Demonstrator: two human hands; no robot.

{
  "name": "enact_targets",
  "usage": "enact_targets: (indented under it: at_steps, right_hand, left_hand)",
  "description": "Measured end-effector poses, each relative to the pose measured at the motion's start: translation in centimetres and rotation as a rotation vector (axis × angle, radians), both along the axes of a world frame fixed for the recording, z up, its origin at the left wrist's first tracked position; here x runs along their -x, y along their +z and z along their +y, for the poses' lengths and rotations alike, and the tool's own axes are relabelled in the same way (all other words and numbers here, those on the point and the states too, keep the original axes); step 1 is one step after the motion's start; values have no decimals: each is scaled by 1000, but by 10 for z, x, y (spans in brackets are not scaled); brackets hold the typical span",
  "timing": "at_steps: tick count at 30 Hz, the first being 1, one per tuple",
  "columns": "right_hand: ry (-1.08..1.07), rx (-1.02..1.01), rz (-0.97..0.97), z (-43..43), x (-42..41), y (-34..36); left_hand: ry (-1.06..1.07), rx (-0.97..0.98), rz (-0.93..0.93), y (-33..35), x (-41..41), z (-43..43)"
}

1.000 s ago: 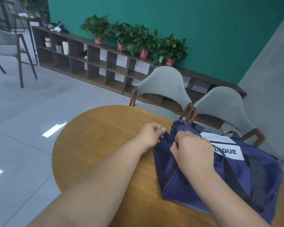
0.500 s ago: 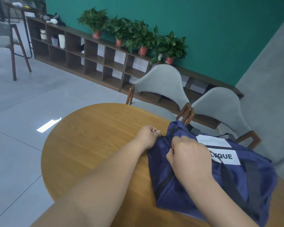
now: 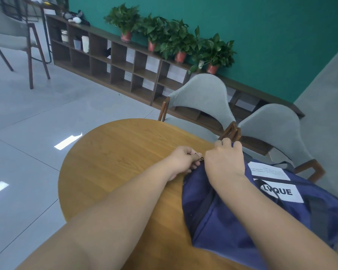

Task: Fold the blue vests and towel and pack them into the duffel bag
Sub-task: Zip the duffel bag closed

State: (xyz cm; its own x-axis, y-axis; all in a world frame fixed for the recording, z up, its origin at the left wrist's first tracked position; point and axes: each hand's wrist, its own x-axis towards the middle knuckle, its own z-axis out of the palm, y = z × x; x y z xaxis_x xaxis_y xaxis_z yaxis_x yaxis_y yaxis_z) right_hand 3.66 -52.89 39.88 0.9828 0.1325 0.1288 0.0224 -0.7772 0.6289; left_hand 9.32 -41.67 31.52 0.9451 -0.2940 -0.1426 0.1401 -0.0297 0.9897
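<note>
The left hand [image 3: 183,160] pinches the bag's [image 3: 232,221] zipper pull; the right hand [image 3: 223,160] grips fabric at its far end. If that grip slips, the zipper could snag.

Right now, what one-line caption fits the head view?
Both hands work at the end of a navy duffel bag on a round wooden table, left hand pinching, right hand gripping fabric.

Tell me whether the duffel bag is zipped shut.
Cannot tell. Both hands, left hand and right hand, cover the duffel bag at its zipper end.
</note>
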Motion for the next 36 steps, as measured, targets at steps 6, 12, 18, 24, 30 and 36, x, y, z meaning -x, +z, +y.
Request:
enact_targets:
  at_steps: [6,12,18,24,30,36]
  right_hand:
    - [-26,-45,34,-11,-13,1]
    - [-74,-142,45,-15,-22,3]
    - [-90,-143,-42,-25,-19,12]
    - [-53,-473,-67,-39,-18,11]
    - [280,-1008,-537,-58,45,6]
    - [39,-1002,-687,-71,123,-54]
  left_hand:
    - [-31,20,-33,5,1,-4]
    - [73,26,-58,-10,-5,-14]
    - [199,-365,-26,-38,-18,-9]
    - [215,-662,-73,-54,-14,-13]
    - [431,-378,-290,-27,24,-10]
    - [232,-226,-439,10,89,-28]
